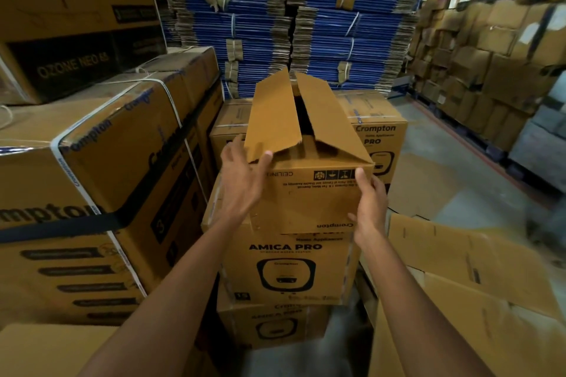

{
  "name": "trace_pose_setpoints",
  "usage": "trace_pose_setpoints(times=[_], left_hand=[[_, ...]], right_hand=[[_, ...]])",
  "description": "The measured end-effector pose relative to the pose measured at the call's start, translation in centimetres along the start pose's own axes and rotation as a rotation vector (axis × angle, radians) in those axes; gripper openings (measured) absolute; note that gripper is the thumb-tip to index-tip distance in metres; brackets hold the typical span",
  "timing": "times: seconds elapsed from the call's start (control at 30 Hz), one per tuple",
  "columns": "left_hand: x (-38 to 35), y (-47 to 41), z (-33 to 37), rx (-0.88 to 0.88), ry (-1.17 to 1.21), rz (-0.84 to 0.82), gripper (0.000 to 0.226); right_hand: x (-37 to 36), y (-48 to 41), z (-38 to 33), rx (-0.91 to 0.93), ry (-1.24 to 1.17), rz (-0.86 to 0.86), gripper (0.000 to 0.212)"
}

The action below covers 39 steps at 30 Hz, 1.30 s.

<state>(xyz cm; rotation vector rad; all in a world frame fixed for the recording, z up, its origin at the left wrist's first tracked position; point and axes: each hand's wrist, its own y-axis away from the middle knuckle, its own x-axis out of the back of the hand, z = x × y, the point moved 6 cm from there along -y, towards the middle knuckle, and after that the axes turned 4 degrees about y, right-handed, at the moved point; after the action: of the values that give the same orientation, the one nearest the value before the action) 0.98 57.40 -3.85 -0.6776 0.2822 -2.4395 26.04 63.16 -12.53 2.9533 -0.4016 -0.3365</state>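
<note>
Brown corrugated board fills nearly the whole frame. At centre, a small cardboard box [306, 196] with upside-down print sits over a stack of Amica Pro cartons [291, 266]; it seems to rest on the top one, though the contact is hidden. Its two top flaps [272, 119] stand half raised with a dark gap between them. The left hand [242, 174] holds the box's upper left corner, thumb laid across the front just under the flap edge. The right hand [369, 202] grips the right front corner, thumb upright on the face and fingers wrapped round the side. Large strapped cartons [107, 162] fill the left. Bundles of flattened blue cartons [260, 24] rise at upper centre, a wall of brown boxes [490, 70] at upper right. Flat cardboard sheets [459, 269] lie lower right on the grey concrete floor [444, 168].
</note>
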Motion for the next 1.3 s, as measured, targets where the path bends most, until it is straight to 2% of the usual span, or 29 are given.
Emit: trace_pose_setpoints(times=[0.03, 0.1, 0.17, 0.23, 0.27, 0.33, 0.4, 0.5, 0.6, 0.67, 0.73, 0.8, 1.0, 1.13, 1.3], left_hand=[[-0.2, 0.0, 1.1, -0.100, -0.062, -0.011, 0.078], [-1.3, -0.3, 2.8, -0.252, -0.216, -0.094, 0.083], [-2.7, -0.9, 4.4, -0.382, -0.358, -0.184, 0.090], [-4.1, -1.5, 6.3, -0.473, -0.460, -0.238, 0.099], [-4.9, -2.0, 7.0, -0.494, -0.505, -0.273, 0.103], [-6.7, -3.0, 7.5, -0.490, -0.600, -0.390, 0.109], [-8.2, -3.6, 6.8, -0.449, -0.649, -0.495, 0.107], [-9.1, -3.7, 5.2, -0.414, -0.651, -0.530, 0.091], [-9.6, -2.9, 3.8, -0.496, -0.827, -0.513, 0.095], [-9.6, -2.8, 3.9, -0.514, -0.833, -0.456, 0.098], [-9.2, -3.1, 4.6, -0.506, -0.801, -0.417, 0.098], [-8.6, -3.8, 5.6, -0.480, -0.750, -0.381, 0.098], [-5.0, -4.8, 9.5, -0.348, -0.308, -0.270, 0.097], [-3.6, -5.0, 7.9, -0.133, 0.199, -0.229, 0.095], [-5.8, -0.9, 3.4, 0.133, 0.728, -0.105, 0.076]], right_hand=[[0.4, 0.5, 0.8, 0.014, -0.021, 0.063, 0.031], [1.4, 1.8, 3.2, -0.027, -0.087, 0.184, 0.036], [1.7, 3.0, 6.6, -0.189, -0.112, 0.197, 0.037], [0.4, 4.4, 10.2, -0.445, -0.163, 0.030, 0.035], [-0.5, 5.1, 11.4, -0.552, -0.231, -0.065, 0.047], [-2.2, 5.6, 12.5, -0.638, -0.352, -0.179, 0.067], [-3.9, 5.4, 12.2, -0.632, -0.454, -0.212, 0.074], [-5.6, 4.8, 11.2, -0.631, -0.545, -0.194, 0.080], [-6.1, 4.6, 11.0, -0.627, -0.516, -0.186, 0.082], [-6.2, 4.3, 10.7, -0.585, -0.538, -0.178, 0.090], [-5.9, 3.7, 9.8, -0.518, -0.581, -0.148, 0.087], [-5.6, 2.9, 8.2, -0.425, -0.583, -0.110, 0.075], [-4.4, 1.0, -0.7, 0.001, -0.502, -0.049, 0.077], [-3.0, 0.4, -7.1, 0.281, -0.122, -0.021, 0.084], [-3.3, 0.5, -14.7, 0.616, 0.468, -0.053, 0.093]])
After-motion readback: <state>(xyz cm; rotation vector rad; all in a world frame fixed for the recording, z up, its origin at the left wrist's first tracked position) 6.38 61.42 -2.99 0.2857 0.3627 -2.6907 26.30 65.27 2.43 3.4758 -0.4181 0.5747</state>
